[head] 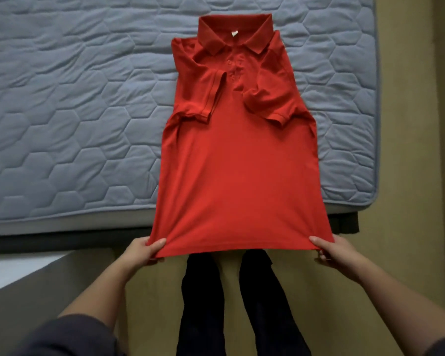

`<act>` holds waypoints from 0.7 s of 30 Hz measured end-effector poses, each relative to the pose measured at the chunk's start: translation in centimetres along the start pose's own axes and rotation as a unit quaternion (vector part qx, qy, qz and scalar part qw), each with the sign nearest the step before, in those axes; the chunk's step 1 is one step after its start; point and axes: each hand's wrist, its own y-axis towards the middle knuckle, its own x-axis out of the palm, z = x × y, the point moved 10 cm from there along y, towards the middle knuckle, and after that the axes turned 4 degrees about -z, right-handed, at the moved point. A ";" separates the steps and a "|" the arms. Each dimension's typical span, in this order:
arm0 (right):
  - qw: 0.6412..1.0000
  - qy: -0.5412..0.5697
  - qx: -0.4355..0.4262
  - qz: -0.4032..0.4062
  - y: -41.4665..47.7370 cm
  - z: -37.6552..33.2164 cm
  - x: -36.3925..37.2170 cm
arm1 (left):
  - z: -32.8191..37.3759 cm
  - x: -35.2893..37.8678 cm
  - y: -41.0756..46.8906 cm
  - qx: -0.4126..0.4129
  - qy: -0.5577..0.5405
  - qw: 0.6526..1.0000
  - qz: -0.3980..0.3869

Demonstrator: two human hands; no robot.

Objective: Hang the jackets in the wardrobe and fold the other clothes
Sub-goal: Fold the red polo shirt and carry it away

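On mattress (62, 111), both hands, left (145, 250) and right (329, 253), pinch shirt (238, 163) hem corners; uneven lift could likely spill tucked sleeves.

Dim, even indoor light, soft overall blur, wide-angle bending at edges.

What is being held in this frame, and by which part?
The red polo shirt, by its bottom hem: the left hand pinches the left corner, the right hand the right corner.
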 end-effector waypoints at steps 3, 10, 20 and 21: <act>0.999 0.054 -0.006 -0.004 -4.1 -0.1 -0.6 | -0.7 -1.0 -3.6 -0.011 -0.014 1.000 -0.020; 0.987 0.158 0.009 0.010 -13.2 -1.0 -2.0 | -3.3 -3.3 -13.6 -0.078 -0.078 0.989 -0.099; 0.947 0.273 -0.169 -0.002 -13.8 -28.8 -1.3 | 24.3 -10.0 -11.7 0.163 -0.344 0.925 -0.015; 0.946 0.259 -0.197 -0.006 -13.1 -31.8 -1.2 | 27.5 -10.2 -10.7 0.192 -0.347 0.918 -0.016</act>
